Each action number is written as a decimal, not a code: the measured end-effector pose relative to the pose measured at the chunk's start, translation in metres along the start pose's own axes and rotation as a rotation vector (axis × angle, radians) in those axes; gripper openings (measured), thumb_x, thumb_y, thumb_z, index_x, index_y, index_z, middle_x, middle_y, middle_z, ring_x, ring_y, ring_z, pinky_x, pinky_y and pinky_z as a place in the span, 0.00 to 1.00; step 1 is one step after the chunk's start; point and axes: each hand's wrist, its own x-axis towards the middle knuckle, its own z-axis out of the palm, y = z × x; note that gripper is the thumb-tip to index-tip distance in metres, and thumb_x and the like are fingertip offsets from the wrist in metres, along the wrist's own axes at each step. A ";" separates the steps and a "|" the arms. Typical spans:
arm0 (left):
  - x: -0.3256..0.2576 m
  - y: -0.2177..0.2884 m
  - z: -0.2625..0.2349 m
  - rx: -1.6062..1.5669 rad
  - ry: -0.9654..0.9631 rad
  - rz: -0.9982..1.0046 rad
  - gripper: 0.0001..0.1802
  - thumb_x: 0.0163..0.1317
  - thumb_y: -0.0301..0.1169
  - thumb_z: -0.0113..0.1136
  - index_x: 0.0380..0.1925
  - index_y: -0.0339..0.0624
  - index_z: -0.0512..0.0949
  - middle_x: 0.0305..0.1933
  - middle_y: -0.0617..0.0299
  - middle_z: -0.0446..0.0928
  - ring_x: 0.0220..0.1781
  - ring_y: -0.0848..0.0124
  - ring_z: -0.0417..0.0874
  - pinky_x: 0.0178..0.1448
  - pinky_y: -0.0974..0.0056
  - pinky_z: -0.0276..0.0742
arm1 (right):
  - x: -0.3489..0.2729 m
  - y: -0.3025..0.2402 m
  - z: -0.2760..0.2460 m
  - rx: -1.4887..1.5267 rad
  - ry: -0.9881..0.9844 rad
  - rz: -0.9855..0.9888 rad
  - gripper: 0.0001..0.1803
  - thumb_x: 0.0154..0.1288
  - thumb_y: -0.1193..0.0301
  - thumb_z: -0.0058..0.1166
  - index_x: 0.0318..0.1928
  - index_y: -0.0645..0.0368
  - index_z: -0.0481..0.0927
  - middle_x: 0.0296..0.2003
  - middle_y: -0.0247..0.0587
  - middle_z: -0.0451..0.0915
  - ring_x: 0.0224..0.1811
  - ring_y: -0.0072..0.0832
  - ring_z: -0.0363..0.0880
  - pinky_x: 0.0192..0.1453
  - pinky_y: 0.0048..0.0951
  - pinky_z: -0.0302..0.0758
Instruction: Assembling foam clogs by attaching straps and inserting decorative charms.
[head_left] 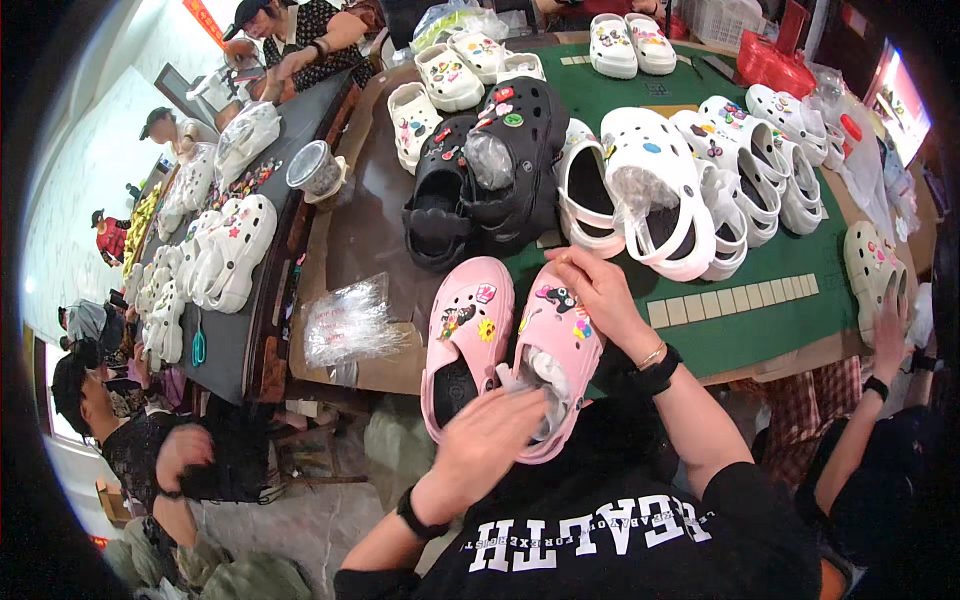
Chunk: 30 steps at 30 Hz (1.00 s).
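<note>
A pair of pink clogs with colourful charms lies at the table's near edge, the left clog (468,310) beside the right clog (570,335). My right hand (605,300) grips the right clog at its toe, fingers curled over the front. Slightly blurred, my left hand (490,435) reaches across to that clog's opening. Its fingers press together on a whitish crumpled plastic wad (545,372) inside; part of the wad is hidden. The left clog's opening shows a dark insole. Just beyond stand black clogs (515,150) and a large white clog (655,180) stuffed with clear plastic.
More white clogs (735,150) crowd the green-topped table (740,330). A pack of clear plastic bags (350,325) lies at left, near a clear tub (316,170). A dark side table (225,355) bears several white clogs. Other people sit left and right; one hand (890,335) touches a clog.
</note>
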 end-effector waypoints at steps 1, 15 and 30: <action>-0.014 0.003 -0.008 -0.022 0.083 -0.159 0.12 0.59 0.18 0.60 0.44 0.36 0.82 0.51 0.50 0.82 0.56 0.57 0.83 0.58 0.57 0.79 | -0.002 0.007 0.002 -0.018 0.071 -0.112 0.09 0.69 0.72 0.54 0.46 0.62 0.81 0.44 0.46 0.84 0.46 0.40 0.83 0.52 0.33 0.76; -0.031 -0.029 0.010 -0.007 0.060 -0.454 0.24 0.51 0.29 0.73 0.49 0.35 0.80 0.56 0.48 0.77 0.59 0.52 0.77 0.63 0.54 0.71 | -0.113 -0.061 -0.013 -0.196 -0.075 -0.258 0.12 0.67 0.70 0.56 0.50 0.57 0.83 0.41 0.45 0.85 0.41 0.36 0.87 0.42 0.33 0.83; 0.030 0.038 0.006 -0.715 -0.146 -0.520 0.06 0.68 0.25 0.60 0.38 0.32 0.76 0.31 0.55 0.80 0.25 0.73 0.76 0.30 0.69 0.72 | -0.177 -0.070 -0.045 -0.020 0.009 -0.253 0.16 0.70 0.66 0.54 0.56 0.56 0.76 0.36 0.50 0.79 0.37 0.46 0.81 0.41 0.40 0.79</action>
